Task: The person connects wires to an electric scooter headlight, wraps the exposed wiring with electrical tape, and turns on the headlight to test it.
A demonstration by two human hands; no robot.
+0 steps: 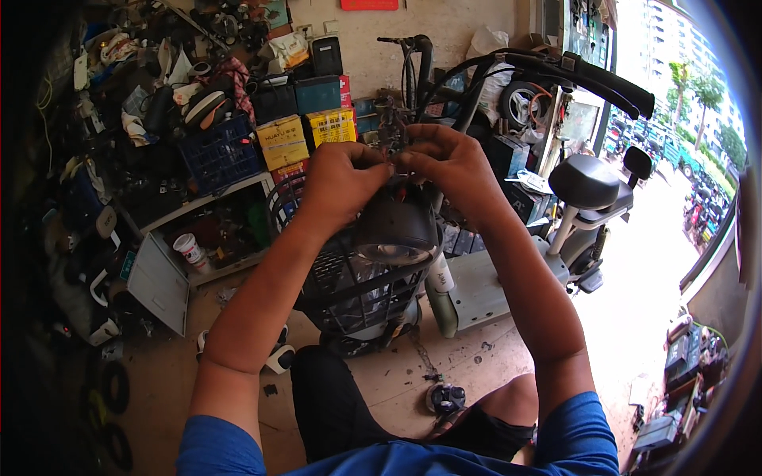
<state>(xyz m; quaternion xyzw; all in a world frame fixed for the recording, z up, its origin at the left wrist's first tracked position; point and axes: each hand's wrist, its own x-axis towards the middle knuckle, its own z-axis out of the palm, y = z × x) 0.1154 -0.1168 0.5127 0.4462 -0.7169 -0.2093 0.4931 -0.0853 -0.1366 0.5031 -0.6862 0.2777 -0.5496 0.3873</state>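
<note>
While daylight floods in from the right, it's the pale grey-green metal electric scooter point(492, 287) filling the middle, front end toward us, standing on the scuffed tan floor point(468, 357). What a mix of surfaces! Its footboard is flat and smooth with rounded edges, the paint dull rather than glossy. Hung at the front is the black open-lattice basket point(369, 300), its bars making rows of slots under a thick curved rim. Up top sweeps the black tubular handlebar point(548, 70), bending out to the right and finishing in a dark cylindrical grip. Behind, the black padded saddle point(583, 181), plump and softly rounded, perches on a pale straight post.

Now in to the rounded black headlight housing point(394, 224), sitting just behind the basket's rim: matt shell, domed top, a clear glossy lens curving along its lower edge. And right above it, the action! The bare left hand point(347, 181) comes in from one side, the bare right hand point(451, 163) from the other, almost touching. Left thumb and forefinger are pressed together, right thumb and forefinger likewise, and they're pinching the small dark piece with reddish bits point(394, 152) between them, directly over the housing. Thin, wiry-looking, but too small to identify!
</note>
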